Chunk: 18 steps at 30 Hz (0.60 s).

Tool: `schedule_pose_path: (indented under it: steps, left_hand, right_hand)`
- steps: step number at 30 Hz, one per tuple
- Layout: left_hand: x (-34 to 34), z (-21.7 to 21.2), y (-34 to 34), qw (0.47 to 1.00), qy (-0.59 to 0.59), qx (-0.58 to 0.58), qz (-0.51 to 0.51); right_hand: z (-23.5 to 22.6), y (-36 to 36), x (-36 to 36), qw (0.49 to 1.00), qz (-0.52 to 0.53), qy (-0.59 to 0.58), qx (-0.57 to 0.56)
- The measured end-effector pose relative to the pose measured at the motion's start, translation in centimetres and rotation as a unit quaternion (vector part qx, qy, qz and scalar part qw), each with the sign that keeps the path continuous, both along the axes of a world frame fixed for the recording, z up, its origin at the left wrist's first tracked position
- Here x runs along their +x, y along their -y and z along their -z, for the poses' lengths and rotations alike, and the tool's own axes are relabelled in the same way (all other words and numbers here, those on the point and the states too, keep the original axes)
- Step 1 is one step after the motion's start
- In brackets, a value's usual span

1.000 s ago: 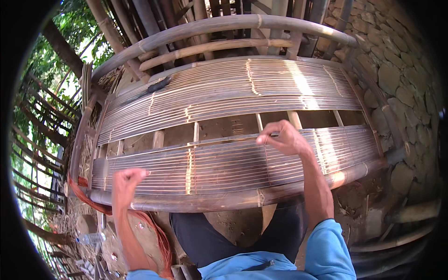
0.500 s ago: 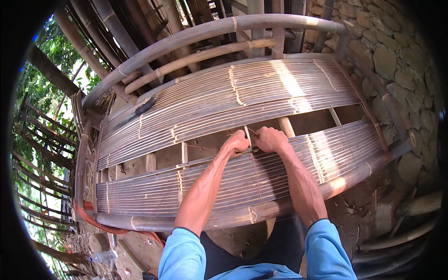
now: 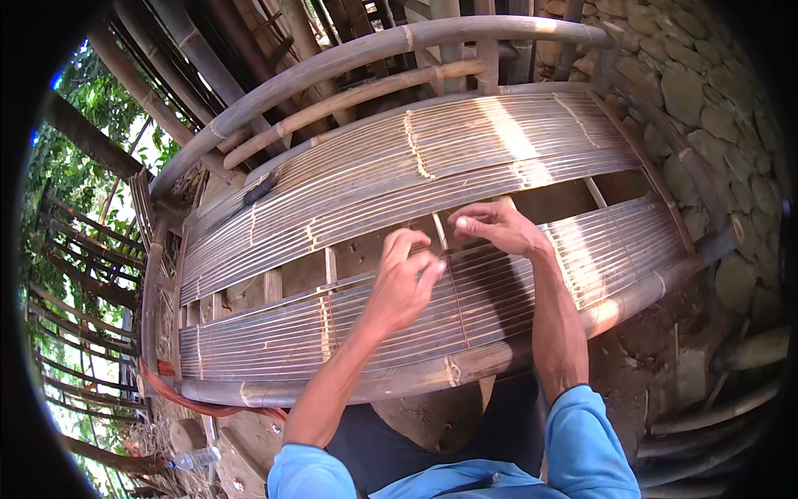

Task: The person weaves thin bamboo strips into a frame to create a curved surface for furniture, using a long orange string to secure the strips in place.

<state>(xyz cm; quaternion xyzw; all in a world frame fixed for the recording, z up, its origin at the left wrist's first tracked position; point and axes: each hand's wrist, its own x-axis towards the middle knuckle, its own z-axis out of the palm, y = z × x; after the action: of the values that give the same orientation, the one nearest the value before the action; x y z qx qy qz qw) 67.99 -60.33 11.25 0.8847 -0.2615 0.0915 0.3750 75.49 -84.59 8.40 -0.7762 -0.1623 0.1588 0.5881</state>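
A bamboo bench seat of narrow slats lies before me, with a long gap between its front and back panels. My left hand is above the front panel, beside the gap, its slightly blurred fingers bent and apart. Over the gap, to the right, my right hand has curved, loosely parted fingers. I make out nothing held in either hand. Between the hands, a light crosspiece spans the gap. A thin reddish-brown cord runs across the front slats below them.
A black-handled tool lies on the back slats at left. Thick bamboo rails frame the bench. Orange-red strands hang at the front left corner, above a clear plastic bottle. A stone wall stands at right.
My hands have come away from the crosspiece at the gap. The left moved left and nearer to me; the right moved up and right. Fingers of both have loosened from a closed grip.
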Motion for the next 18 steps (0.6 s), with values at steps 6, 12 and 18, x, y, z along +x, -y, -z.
schedule_pose_path:
  steps: [6, 12, 18]
  left_hand:
    - [-12.5, -9.3, -6.9, 0.986, -0.087, -0.076, 0.119]
    - [-19.6, -11.8, -9.1, 0.939, -0.183, -0.260, 0.130]
    - [-22.7, -11.3, -9.8, 0.924, -0.158, -0.278, 0.212]
  right_hand:
    - [1.0, 0.4, 0.0, 0.957, 0.040, 0.051, -0.283]
    - [1.2, -0.9, -0.2, 0.926, 0.039, 0.045, -0.374]
    - [1.4, -1.6, -1.0, 0.913, 0.067, 0.066, -0.397]
